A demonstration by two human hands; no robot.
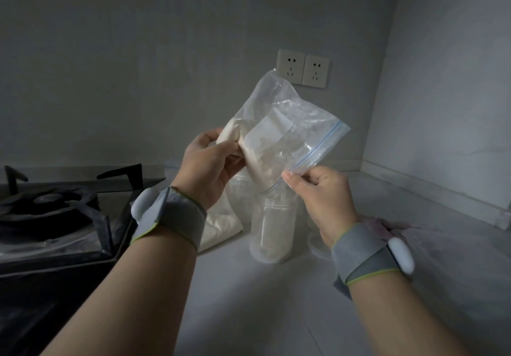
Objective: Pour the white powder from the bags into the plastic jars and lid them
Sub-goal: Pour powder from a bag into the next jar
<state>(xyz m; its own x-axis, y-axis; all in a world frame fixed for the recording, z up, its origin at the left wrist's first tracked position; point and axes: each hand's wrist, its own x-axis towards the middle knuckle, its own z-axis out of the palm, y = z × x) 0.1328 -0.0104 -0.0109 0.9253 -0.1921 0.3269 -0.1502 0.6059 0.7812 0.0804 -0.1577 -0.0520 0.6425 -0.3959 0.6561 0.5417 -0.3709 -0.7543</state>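
Left hand [210,162] clenches the powder-filled corner of the zip-lock bag [279,123]; right hand [320,198] pinches its mouth edge just above the plastic jar [272,231], centre frame. Should that floppy mouth drift off the rim, powder would likely spill onto the countertop [249,300].

We hold both forearms up before us, our left hand [213,162] gripping the bag [290,112] with curled fingers, our right hand [323,198] pinching its edge between thumb and forefinger
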